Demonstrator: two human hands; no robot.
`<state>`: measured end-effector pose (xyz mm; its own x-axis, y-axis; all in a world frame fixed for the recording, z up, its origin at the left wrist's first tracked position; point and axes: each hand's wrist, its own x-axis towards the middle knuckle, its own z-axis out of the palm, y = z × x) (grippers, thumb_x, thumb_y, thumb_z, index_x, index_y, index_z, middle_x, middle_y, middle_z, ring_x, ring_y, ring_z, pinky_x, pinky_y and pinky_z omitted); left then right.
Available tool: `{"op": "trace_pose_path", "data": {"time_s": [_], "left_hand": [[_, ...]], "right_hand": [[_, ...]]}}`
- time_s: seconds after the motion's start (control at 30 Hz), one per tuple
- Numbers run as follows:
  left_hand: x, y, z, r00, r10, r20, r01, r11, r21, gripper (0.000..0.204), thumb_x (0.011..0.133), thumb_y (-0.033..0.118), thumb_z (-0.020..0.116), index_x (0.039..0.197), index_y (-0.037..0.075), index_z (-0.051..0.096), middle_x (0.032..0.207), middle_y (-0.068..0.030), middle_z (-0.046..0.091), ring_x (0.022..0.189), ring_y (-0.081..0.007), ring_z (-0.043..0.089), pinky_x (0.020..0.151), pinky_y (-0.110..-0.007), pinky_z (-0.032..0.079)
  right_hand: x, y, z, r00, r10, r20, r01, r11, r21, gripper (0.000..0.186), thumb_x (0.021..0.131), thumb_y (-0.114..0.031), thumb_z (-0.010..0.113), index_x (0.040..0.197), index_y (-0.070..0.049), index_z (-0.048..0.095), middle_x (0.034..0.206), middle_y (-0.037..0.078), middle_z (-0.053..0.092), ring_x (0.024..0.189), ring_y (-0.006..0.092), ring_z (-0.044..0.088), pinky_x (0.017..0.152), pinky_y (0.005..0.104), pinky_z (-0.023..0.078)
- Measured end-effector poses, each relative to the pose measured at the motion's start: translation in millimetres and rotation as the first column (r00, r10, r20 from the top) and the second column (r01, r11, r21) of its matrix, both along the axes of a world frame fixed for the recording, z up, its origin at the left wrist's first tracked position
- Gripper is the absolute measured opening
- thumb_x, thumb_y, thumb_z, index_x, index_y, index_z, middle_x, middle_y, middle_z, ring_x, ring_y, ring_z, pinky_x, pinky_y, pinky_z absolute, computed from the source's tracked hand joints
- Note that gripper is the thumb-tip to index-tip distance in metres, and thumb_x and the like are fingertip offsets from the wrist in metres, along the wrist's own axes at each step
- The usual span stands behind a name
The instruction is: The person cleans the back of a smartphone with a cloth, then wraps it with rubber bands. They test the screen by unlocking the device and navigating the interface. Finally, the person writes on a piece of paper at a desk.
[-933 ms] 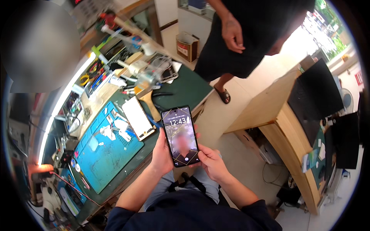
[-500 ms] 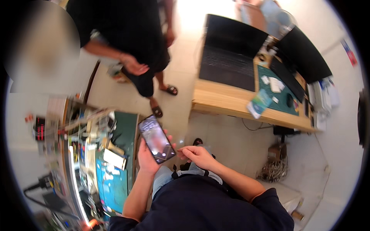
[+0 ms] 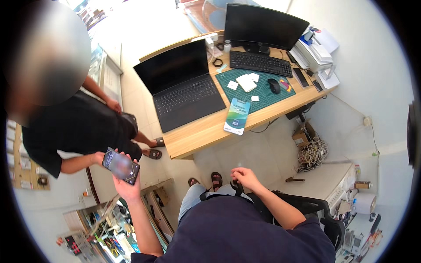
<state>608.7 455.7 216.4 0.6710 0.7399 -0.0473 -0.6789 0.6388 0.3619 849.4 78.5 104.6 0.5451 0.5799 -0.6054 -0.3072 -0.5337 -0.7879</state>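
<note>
My left hand [image 3: 127, 187] is wrapped round a dark smartphone [image 3: 118, 164], its screen lit and facing up, held out to the left. Another person's hand [image 3: 99, 158] reaches the phone's far left edge; whether it grips the phone I cannot tell. Close in front of my waist, my right hand [image 3: 247, 178] has its fingers curled together, just above a black strap [image 3: 238, 189]. What those fingers hold, if anything, is hidden.
A wooden desk [image 3: 184, 142] ahead carries a laptop [image 3: 188, 94], a monitor [image 3: 263, 26], a keyboard [image 3: 258, 63], a mouse [image 3: 274, 86] and a green cutting mat [image 3: 263, 105]. The other person [image 3: 83, 127] stands at left. A black chair [image 3: 324, 217] is behind my right arm.
My view has turned right toward the desk. The phone has moved left, away from my right hand, and the other person's hand is now at its edge.
</note>
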Motion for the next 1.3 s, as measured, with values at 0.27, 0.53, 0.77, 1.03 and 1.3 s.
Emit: {"op": "trace_pose_path", "data": {"time_s": [0.27,0.53,0.77,1.03,1.3], "left_hand": [[30.4,59.2,-3.4,0.99,0.109,-0.092,-0.118,0.989,-0.088,0.055,0.103,0.029,0.031,0.153,0.007,0.032,0.158,-0.0099,0.037,0.146,-0.0279,0.034,0.123,-0.052,0.022],[78.6,117.1,17.1,0.942,0.314,-0.117,-0.313,0.949,0.024,0.063,0.101,0.027,0.038,0.155,-0.002,0.022,0.161,-0.0179,0.026,0.148,-0.0336,0.027,0.124,-0.049,0.024],[95.3,117.2,-88.3,0.962,-0.107,-0.251,0.108,0.994,-0.007,0.056,0.105,0.029,0.051,0.152,0.006,0.033,0.107,-0.005,0.069,0.087,-0.0113,0.066,0.09,-0.032,0.052],[301.8,-131.6,-139.3,0.336,0.411,-0.847,0.857,0.24,0.456,0.093,0.082,0.023,0.078,0.156,0.008,0.023,0.147,-0.0259,0.041,0.136,-0.0397,0.041,0.112,-0.051,0.034],[420.8,-236.2,-148.9,0.022,0.744,-0.667,0.961,0.168,0.219,0.108,0.068,0.028,0.087,0.155,0.01,0.026,0.152,-0.0319,0.025,0.138,-0.0492,0.03,0.109,-0.06,0.029]], "right_hand": [[39.3,60.5,-11.6,0.996,0.084,0.039,-0.084,0.996,-0.001,0.034,0.099,-0.018,0.057,0.126,0.001,0.062,0.106,0.009,0.072,0.09,0.0127,0.066,0.079,0.0279,0.053],[132.6,99.5,-11.6,0.921,0.014,0.39,0.071,0.977,-0.202,0.033,0.094,-0.022,0.06,0.12,-0.003,0.068,0.096,0.01,0.074,0.086,0.0188,0.07,0.078,0.0322,0.054],[270.6,101.4,-49.9,0.622,-0.087,0.778,0.411,0.882,-0.23,0.032,0.09,-0.027,0.064,0.11,-0.003,0.068,0.094,0.017,0.07,0.086,0.0342,0.067,0.074,0.0438,0.052],[403.7,135.8,-82.1,0.595,0.146,0.79,0.315,0.862,-0.396,0.056,0.078,-0.031,0.077,0.121,-0.001,0.057,0.116,0.018,0.06,0.111,0.0384,0.056,0.09,0.0459,0.052],[444.3,104.9,-54.3,0.828,-0.004,0.561,0.088,0.989,-0.122,0.054,0.081,-0.039,0.078,0.116,0.0,0.063,0.11,0.014,0.061,0.097,0.0336,0.063,0.084,0.042,0.052]]}}
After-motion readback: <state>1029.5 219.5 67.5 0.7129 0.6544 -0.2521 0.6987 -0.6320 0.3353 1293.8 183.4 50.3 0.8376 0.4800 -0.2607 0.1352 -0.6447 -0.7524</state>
